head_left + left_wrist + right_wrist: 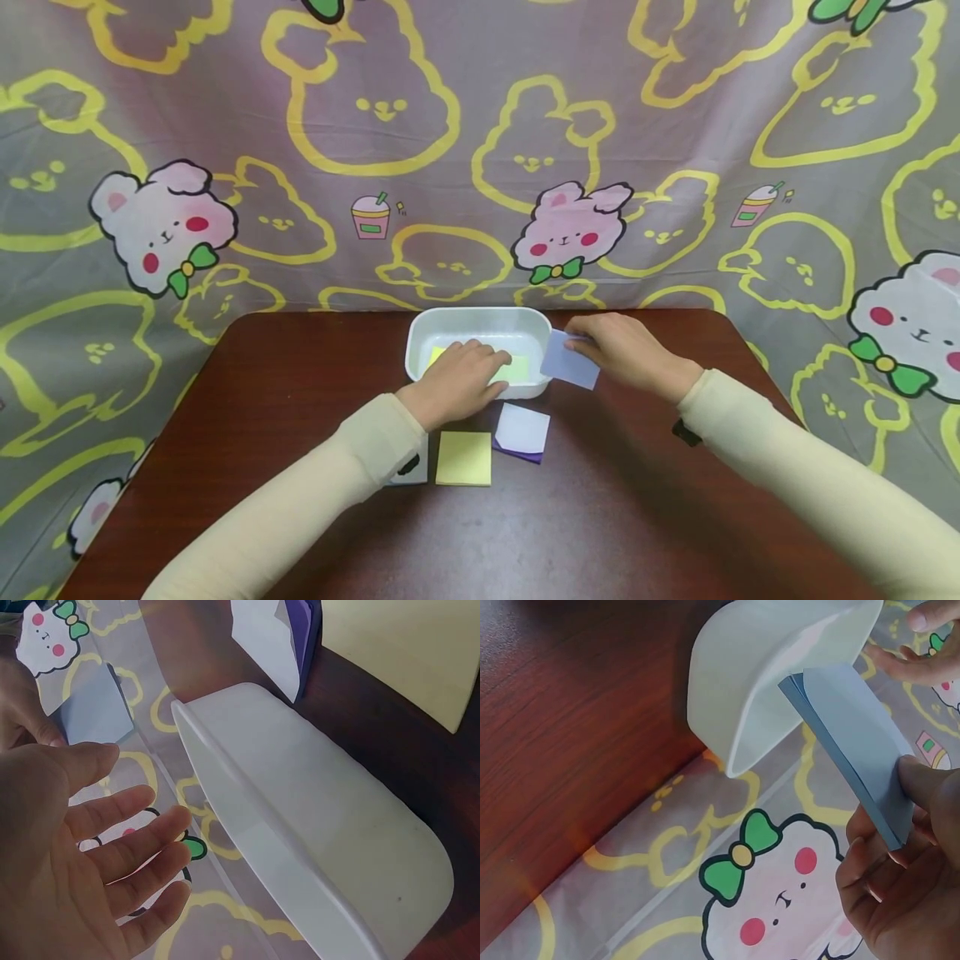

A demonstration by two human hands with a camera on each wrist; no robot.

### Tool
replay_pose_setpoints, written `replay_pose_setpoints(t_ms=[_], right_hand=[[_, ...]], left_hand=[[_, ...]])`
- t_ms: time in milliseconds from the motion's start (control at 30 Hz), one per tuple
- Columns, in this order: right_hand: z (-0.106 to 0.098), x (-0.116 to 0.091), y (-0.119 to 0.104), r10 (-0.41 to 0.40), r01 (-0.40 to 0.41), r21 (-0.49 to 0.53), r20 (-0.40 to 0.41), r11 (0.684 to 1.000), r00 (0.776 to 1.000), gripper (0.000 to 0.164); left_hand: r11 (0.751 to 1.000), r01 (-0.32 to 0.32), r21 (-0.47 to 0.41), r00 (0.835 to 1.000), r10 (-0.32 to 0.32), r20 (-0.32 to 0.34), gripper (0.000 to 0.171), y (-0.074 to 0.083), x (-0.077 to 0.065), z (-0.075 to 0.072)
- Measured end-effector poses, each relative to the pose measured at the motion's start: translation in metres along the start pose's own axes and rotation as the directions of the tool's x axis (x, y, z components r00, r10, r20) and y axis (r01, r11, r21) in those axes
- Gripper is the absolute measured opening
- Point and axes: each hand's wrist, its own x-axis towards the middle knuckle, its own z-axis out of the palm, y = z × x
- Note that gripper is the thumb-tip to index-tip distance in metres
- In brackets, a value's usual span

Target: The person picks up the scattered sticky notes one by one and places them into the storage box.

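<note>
My right hand (pixel 626 350) pinches a blue sticky-note pad (pixel 568 361) between thumb and fingers, at the right end of a white plastic tub (pixel 480 313). In the right wrist view the pad (pixel 859 739) is tilted, and its layered edge shows. My left hand (pixel 459 385) is over the tub's left and front part, fingers spread and holding nothing in the left wrist view. Inside the tub lie a pale green note pad (pixel 516 368) and something yellow (pixel 437 354), both partly hidden by the left hand.
In front of the tub on the dark wooden table (pixel 600 517) lie a yellow pad (pixel 463 458), a white pad (pixel 522 428) with a purple one (pixel 534 457) under it, and a grey item (pixel 417 473) partly behind the left sleeve. A patterned curtain (pixel 450 192) hangs behind the table.
</note>
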Motion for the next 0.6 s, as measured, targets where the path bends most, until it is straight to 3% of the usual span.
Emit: replay_pose_setpoints(t_ms=[600], right_hand=[[0.001, 0.019, -0.008, -0.051, 0.051, 0.000, -0.014, 0.999, 0.999, 0.012]], left_hand=[[0.999, 0.041, 0.005, 0.999, -0.041, 0.000, 0.034, -0.011, -0.001, -0.001]])
